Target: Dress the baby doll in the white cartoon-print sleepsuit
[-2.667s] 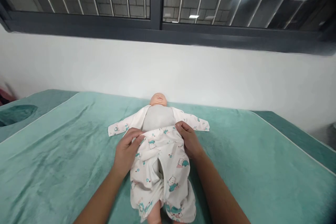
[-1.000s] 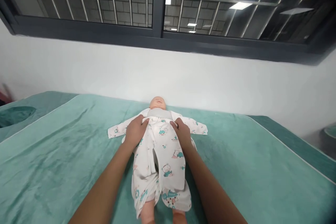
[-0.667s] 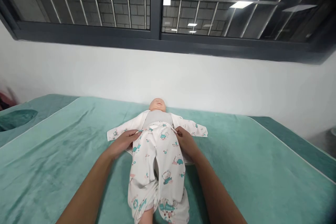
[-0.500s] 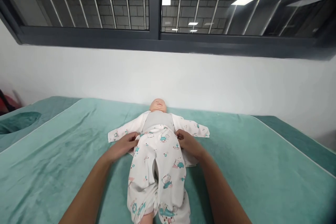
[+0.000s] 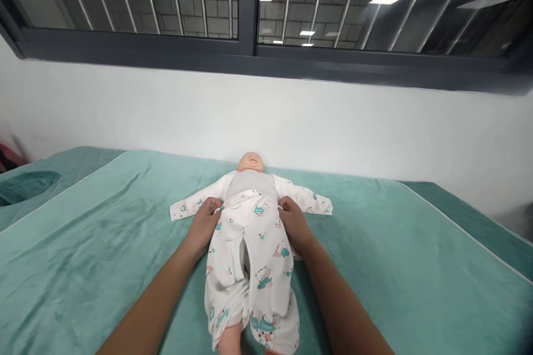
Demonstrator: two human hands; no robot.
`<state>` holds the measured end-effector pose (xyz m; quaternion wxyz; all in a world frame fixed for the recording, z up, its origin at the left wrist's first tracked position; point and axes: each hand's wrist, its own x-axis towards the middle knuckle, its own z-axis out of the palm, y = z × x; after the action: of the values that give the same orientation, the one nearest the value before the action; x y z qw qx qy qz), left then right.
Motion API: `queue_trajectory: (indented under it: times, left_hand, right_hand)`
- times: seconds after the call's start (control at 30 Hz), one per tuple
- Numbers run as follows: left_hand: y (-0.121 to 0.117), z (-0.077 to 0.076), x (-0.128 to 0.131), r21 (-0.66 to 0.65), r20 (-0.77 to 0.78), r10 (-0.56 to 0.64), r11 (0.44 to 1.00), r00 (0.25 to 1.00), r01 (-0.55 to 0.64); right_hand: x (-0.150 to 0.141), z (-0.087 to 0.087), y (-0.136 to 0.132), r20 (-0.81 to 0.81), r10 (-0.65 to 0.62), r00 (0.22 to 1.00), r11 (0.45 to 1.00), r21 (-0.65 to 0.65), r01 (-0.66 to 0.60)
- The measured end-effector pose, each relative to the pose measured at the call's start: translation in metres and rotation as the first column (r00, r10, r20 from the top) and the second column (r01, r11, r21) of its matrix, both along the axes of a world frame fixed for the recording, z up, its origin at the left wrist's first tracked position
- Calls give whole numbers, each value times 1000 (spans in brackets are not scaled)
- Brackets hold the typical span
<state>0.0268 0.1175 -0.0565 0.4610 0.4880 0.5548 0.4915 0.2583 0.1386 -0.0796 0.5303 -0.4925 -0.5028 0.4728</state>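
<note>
A baby doll lies on its back, its head toward the wall and its feet toward me. It has a grey top over the chest and a white printed jacket with both sleeves spread out sideways. White printed baby pants cover its hips and legs, and a bare lower leg shows at the left cuff. My left hand pinches the waistband at the left hip. On the opposite hip, my right hand has its fingers closed on the waistband.
A green cloth with white piping spreads under the doll. Behind it rises a white wall, with a dark-framed barred window above. A dark oval hollow shows at the left, near a red object at the edge.
The waistband has risen slightly up the doll's belly with both hands on it. More of the bare leg shows below the cuff. The camera view has tilted a little.
</note>
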Motion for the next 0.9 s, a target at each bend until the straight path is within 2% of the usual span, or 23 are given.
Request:
queue_trajectory:
  times: [0.27,0.33,0.4,0.47,0.57,0.67,0.73,0.8,0.9]
  left_hand:
    - [4,4,-6,137,-118,39,990,992,-23]
    - [3,4,-13,56,-34,-34,998,999,36]
    - [3,4,-21,-24,96,-142,989,985,145]
    - [2,6,-26,-30,192,-212,975,958,221]
    - [0,11,-28,4,141,-240,970,960,242]
    - [-1,17,-23,101,-52,-285,952,957,289]
    - [-2,17,-18,208,-167,-285,926,944,316]
    - [-1,15,-15,312,-212,-226,907,951,285]
    - [0,9,-15,356,-153,-154,913,976,199]
  right_hand:
    - [-1,-3,2,-74,59,996,998,9,-59]
    - [3,0,0,-26,102,994,994,31,-101]
    - [9,4,-3,62,151,987,986,62,-155]
    - [16,8,-7,150,175,973,977,94,-190]
    - [20,14,-10,261,87,961,970,199,-142]
    - [13,18,-13,400,-107,910,932,359,-48]
    - [6,20,-14,481,-202,853,900,434,-32]
    - [0,21,-15,502,-254,827,890,457,-4]
    - [-1,21,-16,424,-259,868,920,382,89]
